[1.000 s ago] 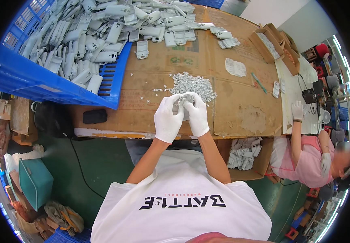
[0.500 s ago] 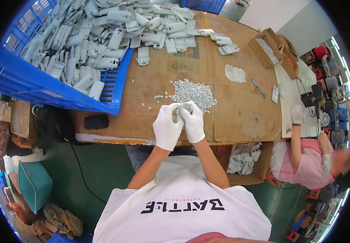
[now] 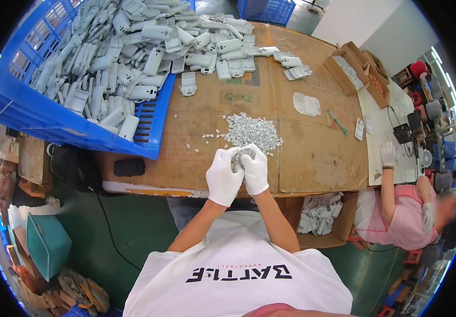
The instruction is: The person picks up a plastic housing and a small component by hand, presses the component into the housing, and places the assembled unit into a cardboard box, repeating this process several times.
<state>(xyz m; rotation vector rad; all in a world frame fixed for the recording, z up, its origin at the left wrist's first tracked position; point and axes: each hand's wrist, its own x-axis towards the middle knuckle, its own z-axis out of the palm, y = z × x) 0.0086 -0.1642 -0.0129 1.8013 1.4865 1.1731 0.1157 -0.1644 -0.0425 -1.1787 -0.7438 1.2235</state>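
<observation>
My left hand (image 3: 224, 178) and my right hand (image 3: 255, 171), both in white gloves, meet just on my side of a heap of small whitish-grey pieces (image 3: 253, 131). Their curled fingers close round a small pale grey plastic part (image 3: 246, 152), mostly hidden by the gloves. A blue crate (image 3: 75, 124) at the far left spills white plastic housings (image 3: 151, 62) onto the cardboard-covered table (image 3: 201, 127). One loose housing (image 3: 188, 83) lies on the cardboard between that crate and the heap.
A black case (image 3: 129, 167) lies near the table's left front edge. To the right are a teal pen-like tool (image 3: 337, 122), a crumpled paper (image 3: 306, 104) and small cardboard boxes (image 3: 347, 73). Below the edge sits a carton (image 3: 339, 227) of white parts. A person in pink (image 3: 397, 211) is at the right.
The whole view has shifted slightly. Both hands have drawn a little toward me from the heap, still closed round the part.
</observation>
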